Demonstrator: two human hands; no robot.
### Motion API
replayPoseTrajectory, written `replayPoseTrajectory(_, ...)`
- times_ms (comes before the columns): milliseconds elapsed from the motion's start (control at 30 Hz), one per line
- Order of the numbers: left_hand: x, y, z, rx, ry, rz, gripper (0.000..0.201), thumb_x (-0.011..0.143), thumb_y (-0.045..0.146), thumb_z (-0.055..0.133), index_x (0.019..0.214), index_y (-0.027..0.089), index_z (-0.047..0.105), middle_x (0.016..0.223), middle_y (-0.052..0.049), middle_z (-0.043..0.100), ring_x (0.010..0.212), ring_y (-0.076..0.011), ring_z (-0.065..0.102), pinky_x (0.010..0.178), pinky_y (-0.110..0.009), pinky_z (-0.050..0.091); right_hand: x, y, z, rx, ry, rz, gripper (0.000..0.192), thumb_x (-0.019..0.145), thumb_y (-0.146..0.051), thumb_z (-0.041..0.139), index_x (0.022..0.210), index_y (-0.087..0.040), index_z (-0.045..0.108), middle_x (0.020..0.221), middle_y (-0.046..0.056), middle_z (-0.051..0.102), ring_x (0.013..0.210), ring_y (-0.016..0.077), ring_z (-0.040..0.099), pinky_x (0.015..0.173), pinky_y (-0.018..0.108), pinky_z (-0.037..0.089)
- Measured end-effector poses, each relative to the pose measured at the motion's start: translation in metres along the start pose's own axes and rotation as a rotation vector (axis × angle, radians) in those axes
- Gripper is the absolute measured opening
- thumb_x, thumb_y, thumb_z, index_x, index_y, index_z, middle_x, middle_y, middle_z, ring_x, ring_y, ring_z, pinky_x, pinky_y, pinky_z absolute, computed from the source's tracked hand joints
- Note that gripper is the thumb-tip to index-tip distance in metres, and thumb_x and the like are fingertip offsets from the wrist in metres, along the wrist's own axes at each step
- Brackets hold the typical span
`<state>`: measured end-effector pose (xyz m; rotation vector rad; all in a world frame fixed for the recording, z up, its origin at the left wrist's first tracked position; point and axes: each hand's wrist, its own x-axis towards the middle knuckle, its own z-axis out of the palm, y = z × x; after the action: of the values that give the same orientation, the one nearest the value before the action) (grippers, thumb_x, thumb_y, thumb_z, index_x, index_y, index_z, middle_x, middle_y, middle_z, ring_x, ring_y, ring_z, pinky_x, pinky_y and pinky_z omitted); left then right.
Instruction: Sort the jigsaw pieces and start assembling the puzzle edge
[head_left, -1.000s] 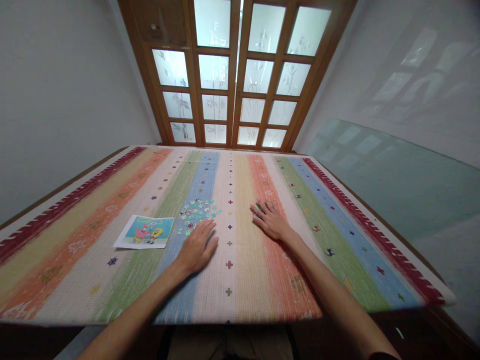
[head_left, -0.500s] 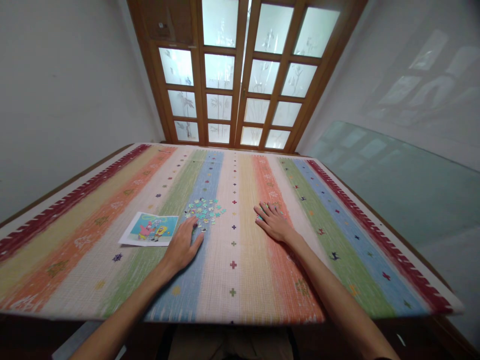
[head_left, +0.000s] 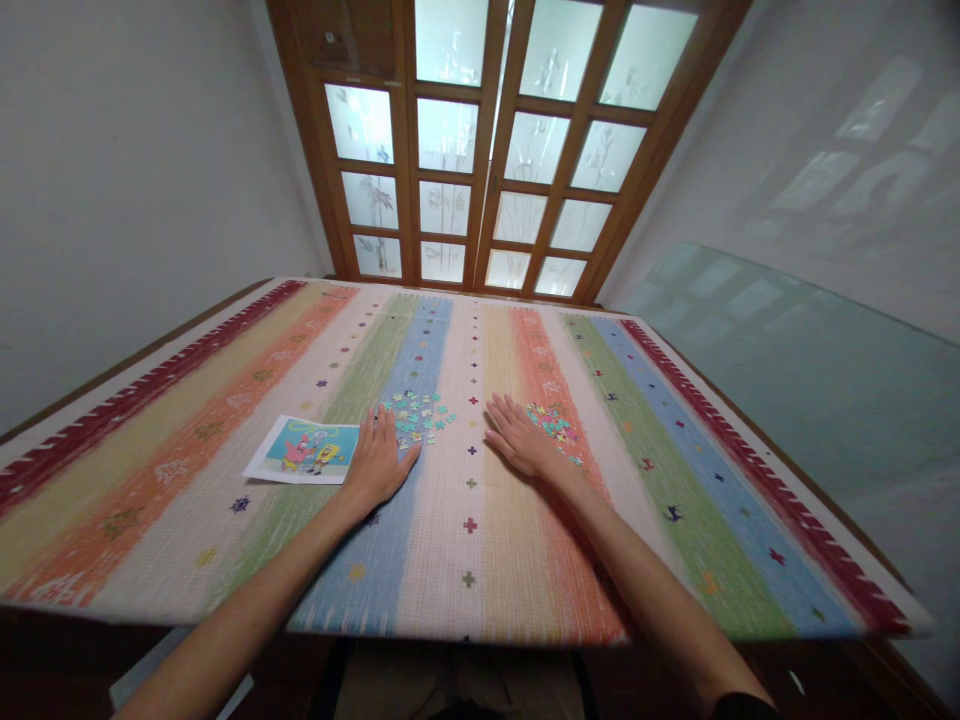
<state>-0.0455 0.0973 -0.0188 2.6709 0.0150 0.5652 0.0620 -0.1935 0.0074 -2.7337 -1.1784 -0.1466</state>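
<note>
My left hand (head_left: 377, 460) lies flat with its fingers stretched out, between a printed cartoon picture (head_left: 311, 450) and a loose heap of puzzle pieces (head_left: 420, 415), mostly teal. Its fingertips reach the near left edge of that heap and may cover some pieces. My right hand (head_left: 523, 437) rests palm down on the yellow stripe, fingers extended and slightly apart. Just to its right is a second group of puzzle pieces (head_left: 553, 422), with pink and yellow among the teal. Neither hand grips anything that I can see.
A striped cloth (head_left: 435, 540) covers the table. Behind the table stands a wooden door with frosted panes (head_left: 448, 135). A pale glass panel (head_left: 750, 330) leans along the right wall, and another plain wall is on the left.
My right hand has slid left, off the second group of pieces, which now shows beside it. My left hand has shifted slightly right and flattened, its fingers straighter. The view has tilted a little.
</note>
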Motion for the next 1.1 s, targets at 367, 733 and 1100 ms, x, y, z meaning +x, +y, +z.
replayPoseTrajectory(367, 0.047, -0.007, 0.015, 0.098, -0.082, -0.019, 0.070, 0.098, 0.057, 0.038, 0.150, 0.011, 0.042, 0.158, -0.023, 0.038, 0.151, -0.0429, 0.023, 0.119, -0.067, 0.021, 0.085, -0.069, 0.019, 0.059, -0.022, -0.111, 0.069, 0.106, -0.048, 0.029, 0.159, -0.004, 0.026, 0.166, 0.020, 0.017, 0.155, 0.0335, 0.016, 0.124, 0.053, 0.024)
replayPoseTrajectory(733, 0.056, -0.007, 0.010, 0.133, -0.258, 0.212, 0.057, 0.103, 0.039, 0.027, 0.147, 0.008, 0.046, 0.155, -0.022, 0.044, 0.151, -0.0325, 0.029, 0.122, -0.058, 0.023, 0.090, -0.071, 0.020, 0.046, -0.069, -0.264, 0.061, 0.107, -0.038, 0.027, 0.157, -0.003, 0.031, 0.164, 0.017, 0.027, 0.154, 0.0288, 0.021, 0.126, 0.049, 0.022)
replayPoseTrajectory(1100, 0.039, 0.003, 0.009, 0.199, -0.286, 0.269, 0.062, 0.106, 0.042, 0.024, 0.152, 0.003, 0.039, 0.160, -0.021, 0.035, 0.152, -0.0317, 0.026, 0.123, -0.051, 0.027, 0.059, -0.073, 0.021, 0.130, -0.073, -0.258, 0.061, 0.105, -0.033, 0.031, 0.157, -0.001, 0.030, 0.164, 0.020, 0.026, 0.155, 0.0265, 0.019, 0.127, 0.048, 0.019)
